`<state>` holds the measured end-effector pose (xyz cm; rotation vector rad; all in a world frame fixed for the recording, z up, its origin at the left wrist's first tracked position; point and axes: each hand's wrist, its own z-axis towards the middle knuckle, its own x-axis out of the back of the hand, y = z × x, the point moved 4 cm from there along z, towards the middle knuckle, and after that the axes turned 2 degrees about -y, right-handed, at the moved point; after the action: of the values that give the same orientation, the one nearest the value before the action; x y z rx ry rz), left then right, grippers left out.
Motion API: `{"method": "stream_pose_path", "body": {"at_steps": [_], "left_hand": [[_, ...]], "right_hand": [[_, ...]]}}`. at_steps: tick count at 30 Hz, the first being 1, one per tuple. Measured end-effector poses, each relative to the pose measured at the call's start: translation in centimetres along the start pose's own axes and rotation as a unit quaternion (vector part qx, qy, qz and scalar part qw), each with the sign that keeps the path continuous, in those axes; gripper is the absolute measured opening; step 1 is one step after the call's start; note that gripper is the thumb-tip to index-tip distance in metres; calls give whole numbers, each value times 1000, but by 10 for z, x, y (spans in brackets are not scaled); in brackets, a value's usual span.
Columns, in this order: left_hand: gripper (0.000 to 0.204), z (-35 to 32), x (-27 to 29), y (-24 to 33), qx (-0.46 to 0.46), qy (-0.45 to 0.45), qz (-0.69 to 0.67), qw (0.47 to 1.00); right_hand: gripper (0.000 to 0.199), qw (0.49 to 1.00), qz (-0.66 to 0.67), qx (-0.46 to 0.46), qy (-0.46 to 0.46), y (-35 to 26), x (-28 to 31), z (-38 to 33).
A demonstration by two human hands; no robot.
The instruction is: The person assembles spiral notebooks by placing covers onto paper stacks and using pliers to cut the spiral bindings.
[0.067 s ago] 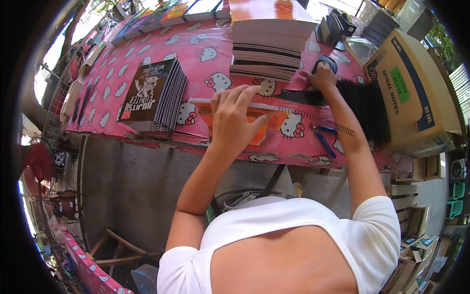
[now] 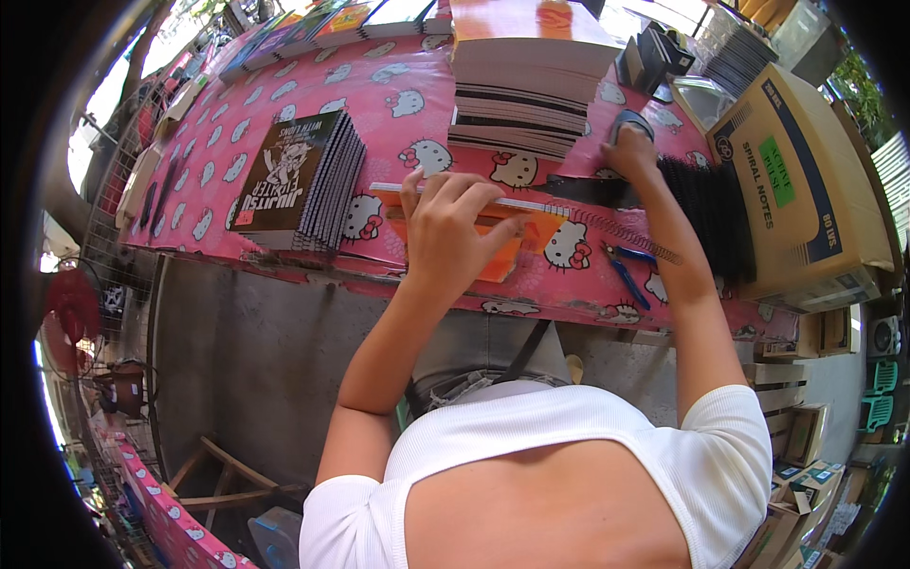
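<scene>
My left hand (image 2: 445, 220) is closed on an orange notebook (image 2: 540, 228), holding it on edge near the table's front, fingers over the top and thumb on the near side. A thin dark spiral coil (image 2: 621, 232) sticks out from the notebook's punched edge to the right, passing by my right forearm. Farther off, my right hand (image 2: 630, 154) grips a grey-blue rounded thing (image 2: 633, 120); its kind is partly hidden by the hand. A flat black bar (image 2: 590, 191) lies just left of my right wrist. Blue-handled cutting pliers (image 2: 626, 275) lie below the coil.
A tall stack of books (image 2: 531, 85) stands behind the notebook. At left is a pile of brown-covered spiral notebooks (image 2: 299, 180). Black coils (image 2: 706, 213) lie beside a large cardboard box (image 2: 796, 180) at right. A pink patterned cover (image 2: 408, 71) spreads over the table.
The thumb of my right hand has drawn in toward the grey-blue thing. The coil's free end has shifted slightly left. My left hand keeps its hold on the notebook.
</scene>
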<state>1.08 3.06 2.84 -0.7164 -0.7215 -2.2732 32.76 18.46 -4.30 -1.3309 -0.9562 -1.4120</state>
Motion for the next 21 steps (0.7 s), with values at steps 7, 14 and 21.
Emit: {"method": "stream_pose_path", "body": {"at_steps": [7, 14, 21], "left_hand": [[27, -1, 5, -7, 33, 30, -69, 997], [25, -1, -1, -9, 18, 25, -93, 995], [27, -3, -2, -13, 38, 18, -81, 996]], "right_hand": [[45, 713, 691, 27, 116, 11, 60, -98], [56, 538, 774, 319, -96, -25, 40, -109], [41, 692, 607, 365, -138, -65, 54, -111]]}}
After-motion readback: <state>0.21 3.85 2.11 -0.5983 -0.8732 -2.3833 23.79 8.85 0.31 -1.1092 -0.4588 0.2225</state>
